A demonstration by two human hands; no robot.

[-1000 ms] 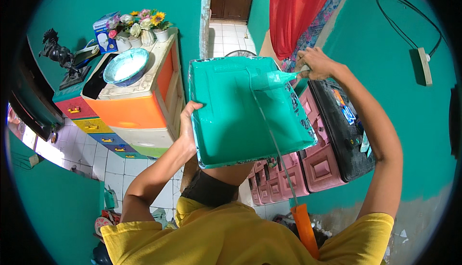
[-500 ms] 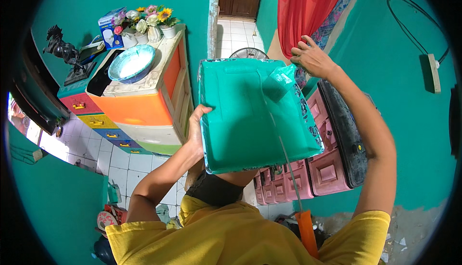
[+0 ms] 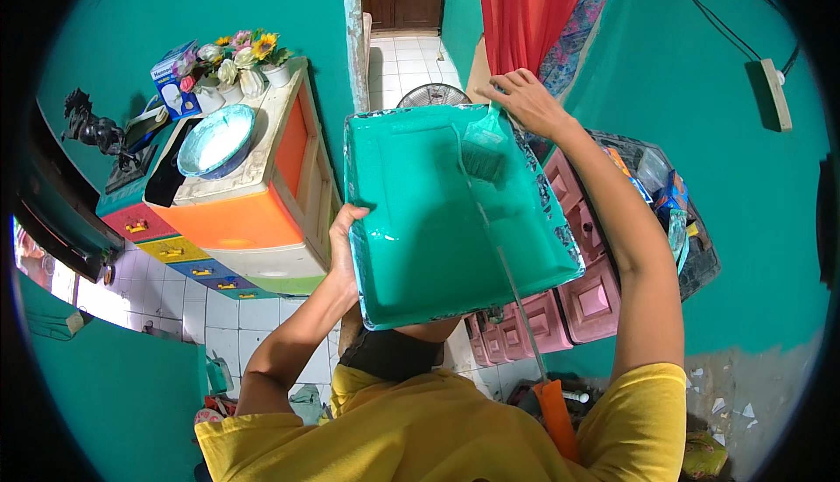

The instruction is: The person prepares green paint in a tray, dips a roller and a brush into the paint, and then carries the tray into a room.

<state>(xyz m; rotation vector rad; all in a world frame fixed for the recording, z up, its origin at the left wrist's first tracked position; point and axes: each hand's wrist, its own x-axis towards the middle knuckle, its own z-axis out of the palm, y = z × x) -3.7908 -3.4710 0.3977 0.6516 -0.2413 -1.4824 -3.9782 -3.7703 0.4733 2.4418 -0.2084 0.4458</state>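
Observation:
My left hand (image 3: 347,241) grips the left rim of a paint tray (image 3: 411,254), its thumb over the edge. The tray is coated in green paint with darker blotches along its rim. My right hand (image 3: 532,108) is closed round the handle of a paint-covered paintbrush (image 3: 484,143) at the tray's far right corner. The bristles point down at the tray's paint-covered surface. Across the tray runs a thin metal rod, ending near my shirt in an orange handle (image 3: 556,419); neither hand touches that handle.
To the left stands a plastic drawer cabinet (image 3: 236,220) carrying a paint-smeared basin (image 3: 216,141), artificial flowers (image 3: 245,58) and a horse figurine (image 3: 96,128). Pink drawers (image 3: 591,303) stand on the right. A fan (image 3: 434,94) and red curtain (image 3: 529,18) are ahead.
The brush has turned more upright and shifted left, and its bristles now point down over the tray. My right hand has moved left with it. My left hand keeps hold of the tray.

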